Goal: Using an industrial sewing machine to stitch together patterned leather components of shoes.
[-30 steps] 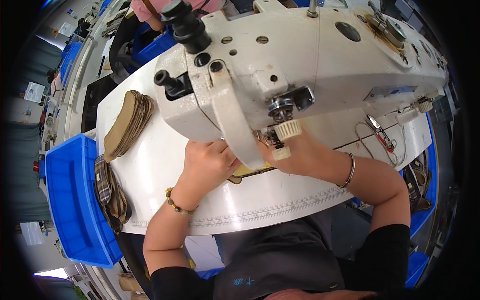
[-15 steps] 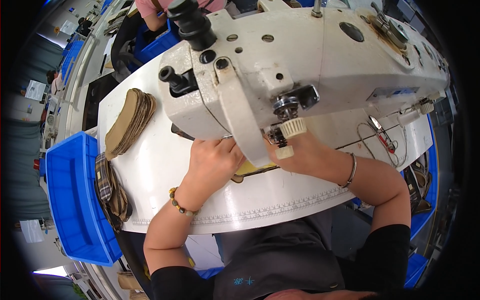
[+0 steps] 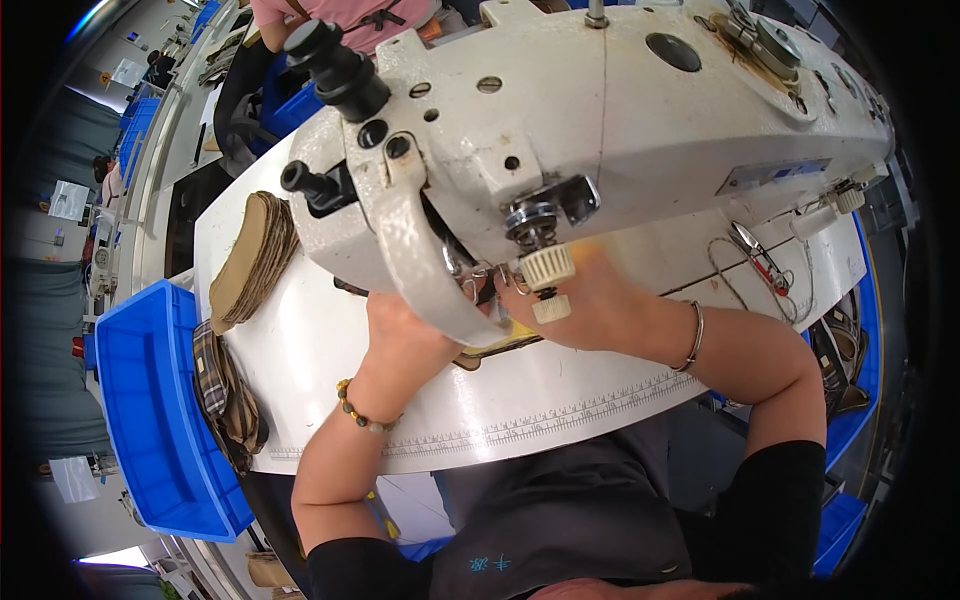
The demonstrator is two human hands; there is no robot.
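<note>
Under the white sewing machine (image 3: 690, 130), a flat piece with a yellow face and dark edging (image 3: 500, 349) lies on the table between my hands. My left hand (image 3: 402, 342) is curled at its left side, the fingertips hidden behind the curved white lever (image 3: 415, 255). At the piece's right side, my right hand (image 3: 592, 305) has its fingers bent in close to the needle area, partly covered by the tension knob (image 3: 548, 266). Both hands appear closed on the piece, though the exact grip is hidden by the machine.
A stack of curved tan pieces (image 3: 250, 262) lies at the table's left, with plaid pieces (image 3: 222, 385) beside a blue bin (image 3: 165, 420). Red-handled snips (image 3: 762, 262) and a cord lie at the right. A ruler strip (image 3: 540, 422) runs along the near edge. Another person (image 3: 370, 25) sits beyond.
The machine and table sit slightly differently in view, the machine head shifted left. My hands stay at the yellow piece, the left one now more covered by the lever.
</note>
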